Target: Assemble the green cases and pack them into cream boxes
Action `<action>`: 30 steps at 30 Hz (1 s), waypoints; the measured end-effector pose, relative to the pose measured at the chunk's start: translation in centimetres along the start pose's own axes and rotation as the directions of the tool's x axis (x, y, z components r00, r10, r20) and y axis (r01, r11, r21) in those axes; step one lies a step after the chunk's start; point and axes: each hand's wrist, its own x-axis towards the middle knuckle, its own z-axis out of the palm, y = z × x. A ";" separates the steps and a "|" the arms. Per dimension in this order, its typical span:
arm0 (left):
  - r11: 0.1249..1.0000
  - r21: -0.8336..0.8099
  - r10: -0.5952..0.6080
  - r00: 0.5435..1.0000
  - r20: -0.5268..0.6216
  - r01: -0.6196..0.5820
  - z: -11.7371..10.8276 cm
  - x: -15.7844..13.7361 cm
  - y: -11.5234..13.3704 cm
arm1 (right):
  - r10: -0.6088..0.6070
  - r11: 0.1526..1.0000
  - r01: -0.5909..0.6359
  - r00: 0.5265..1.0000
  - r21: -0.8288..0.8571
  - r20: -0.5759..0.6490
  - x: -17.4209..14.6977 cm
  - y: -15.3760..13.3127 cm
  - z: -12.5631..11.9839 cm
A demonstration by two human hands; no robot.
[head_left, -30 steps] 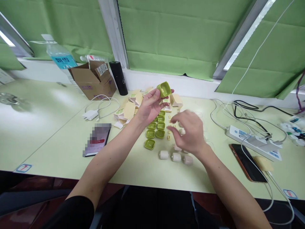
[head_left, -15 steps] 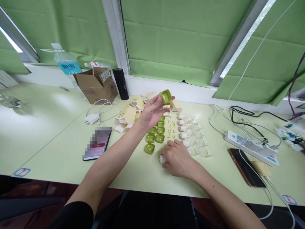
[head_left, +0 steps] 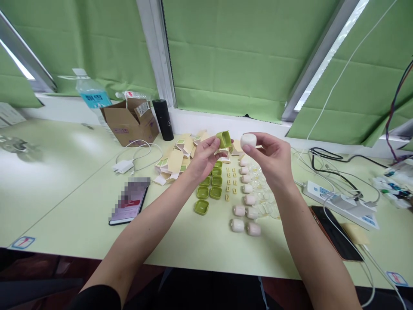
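My left hand (head_left: 206, 156) is closed on a small green square cup (head_left: 223, 139), raised above the table with its hollow side facing right. Across from it, my right hand (head_left: 272, 157) pinches a white rounded block (head_left: 248, 141); the cup and block are apart. Below stand several matching green cups (head_left: 201, 207) in two columns. Beside them lie small yellow clip-like pieces (head_left: 227, 188). White and pale pink rounded blocks (head_left: 254, 229) form a further group, with clear plastic pieces (head_left: 265, 209) to their right, partly hidden by my right forearm.
Folded cream cartons (head_left: 175, 161) lie behind the cups. A cardboard box (head_left: 129, 129), black flask (head_left: 163, 119) and water bottle (head_left: 94, 95) stand at the back left. One phone (head_left: 130, 200) lies left, another (head_left: 335, 234) right, near a power strip (head_left: 338, 202) and cables.
My right hand has risen from the table near the front with a white rounded block and come beside the green cup. My left hand has stayed nearly in place.
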 end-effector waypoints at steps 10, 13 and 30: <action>0.987 0.156 0.041 0.997 -0.066 -0.031 0.0 0.1 -0.8 | 0.226 0.963 -0.228 0.974 0.144 0.028 1.0 2.8 1.7; 0.974 0.224 0.048 0.995 -0.089 -0.027 -0.2 0.0 -0.9 | 0.253 0.952 -0.259 0.966 0.161 0.056 0.9 3.1 1.6; 0.834 0.523 0.227 0.973 -0.037 -0.175 0.3 -0.4 -1.5 | 0.206 0.974 -0.203 0.978 0.098 -0.019 0.4 4.1 2.4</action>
